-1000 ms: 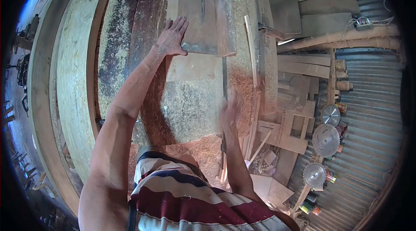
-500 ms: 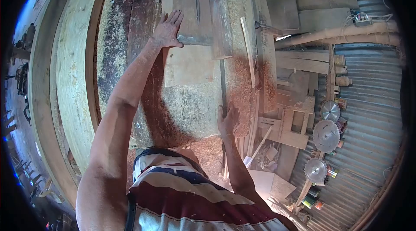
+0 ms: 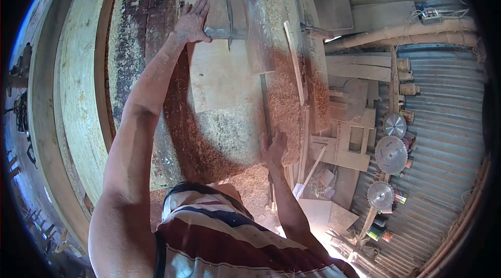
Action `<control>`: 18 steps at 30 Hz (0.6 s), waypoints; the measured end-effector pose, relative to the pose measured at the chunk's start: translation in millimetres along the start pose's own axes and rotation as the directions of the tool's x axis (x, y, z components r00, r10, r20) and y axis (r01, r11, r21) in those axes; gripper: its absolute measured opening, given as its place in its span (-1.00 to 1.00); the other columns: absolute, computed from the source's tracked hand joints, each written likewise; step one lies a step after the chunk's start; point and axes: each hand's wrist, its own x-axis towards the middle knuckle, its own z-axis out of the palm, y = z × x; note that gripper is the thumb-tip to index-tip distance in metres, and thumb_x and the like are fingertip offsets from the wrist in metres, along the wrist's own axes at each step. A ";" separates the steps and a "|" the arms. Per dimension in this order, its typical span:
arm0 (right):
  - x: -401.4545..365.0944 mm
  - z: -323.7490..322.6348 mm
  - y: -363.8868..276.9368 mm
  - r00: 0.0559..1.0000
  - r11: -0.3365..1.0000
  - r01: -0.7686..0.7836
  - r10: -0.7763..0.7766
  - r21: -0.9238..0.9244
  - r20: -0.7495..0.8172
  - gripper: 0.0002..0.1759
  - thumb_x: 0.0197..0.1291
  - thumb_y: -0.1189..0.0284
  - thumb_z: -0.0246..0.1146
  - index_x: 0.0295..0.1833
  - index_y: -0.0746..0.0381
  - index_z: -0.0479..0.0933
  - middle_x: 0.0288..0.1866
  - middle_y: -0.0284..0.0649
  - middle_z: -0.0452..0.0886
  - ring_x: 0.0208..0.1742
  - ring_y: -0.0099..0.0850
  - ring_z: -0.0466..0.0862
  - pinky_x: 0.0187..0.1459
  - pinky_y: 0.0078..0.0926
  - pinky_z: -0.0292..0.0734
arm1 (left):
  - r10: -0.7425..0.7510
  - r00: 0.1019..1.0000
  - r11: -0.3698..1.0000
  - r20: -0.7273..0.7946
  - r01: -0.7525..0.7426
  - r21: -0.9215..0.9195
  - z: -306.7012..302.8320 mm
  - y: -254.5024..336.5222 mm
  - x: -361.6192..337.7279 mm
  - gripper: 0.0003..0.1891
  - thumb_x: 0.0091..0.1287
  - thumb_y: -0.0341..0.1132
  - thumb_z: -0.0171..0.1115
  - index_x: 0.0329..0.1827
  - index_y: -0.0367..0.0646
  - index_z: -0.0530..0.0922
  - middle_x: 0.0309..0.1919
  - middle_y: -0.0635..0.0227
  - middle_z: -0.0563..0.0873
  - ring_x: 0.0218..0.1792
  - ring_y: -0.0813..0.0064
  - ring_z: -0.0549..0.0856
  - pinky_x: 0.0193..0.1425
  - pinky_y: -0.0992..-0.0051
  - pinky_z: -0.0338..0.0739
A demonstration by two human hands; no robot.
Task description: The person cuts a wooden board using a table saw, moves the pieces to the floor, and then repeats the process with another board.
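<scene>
My left hand lies with spread fingers at the near left end of a greyish board, its thumb against the end edge. A pale, flat wooden panel extends from that edge towards me. Nearer my body, my right hand is closed around a long, thin dark strip, thumb on the left and fingers on the right; its fingertips are slightly blurred. The strip runs up to the end of a thick wooden block beside the panel.
Sawdust covers the worktable, thickest as reddish piles at right. A thin pale stick lies there. Long timbers stand at left. Several circular saw blades hang near the corrugated metal wall; wood offcuts lean below.
My left hand and the greyish board's end have moved farther from me, so more of the pale panel shows. My right hand stays near the strip's lower part. The view has shifted slightly.
</scene>
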 end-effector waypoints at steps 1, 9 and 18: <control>1.5 0.4 -0.6 1.000 1.000 0.003 -0.003 0.012 0.000 -0.28 0.37 0.15 0.42 0.50 0.31 0.46 0.01 0.05 0.57 0.09 0.08 0.61 0.06 0.10 0.57 | -0.002 1.000 1.000 -0.001 0.002 -0.001 -0.7 -6.5 10.3 0.47 -0.12 0.28 0.64 0.81 -0.29 0.05 0.81 -0.01 0.12 0.82 0.08 0.10 0.85 -0.11 -0.03; 2.8 2.0 -8.1 0.995 0.994 -0.103 0.104 0.029 -0.010 -0.33 0.34 0.07 0.46 0.37 0.30 0.53 0.14 0.09 0.59 0.18 0.14 0.61 0.12 0.15 0.59 | 0.032 0.985 0.994 0.167 -0.049 0.099 -39.4 -126.5 44.3 0.48 -0.18 0.15 0.71 0.82 -0.26 0.05 0.83 -0.02 0.04 0.83 0.06 0.05 0.84 -0.12 0.03; 7.6 -16.1 -21.6 0.998 0.995 -0.050 0.047 -0.083 -0.043 -0.22 0.34 -0.02 0.42 0.45 0.30 0.48 0.32 0.15 0.60 0.43 0.17 0.57 0.38 0.14 0.56 | -0.617 0.785 0.766 0.047 0.614 -0.192 -17.1 -84.5 -1.8 0.44 0.01 0.32 0.63 0.84 -0.21 -0.01 0.81 -0.11 0.01 0.68 -0.36 0.23 0.69 -0.18 0.25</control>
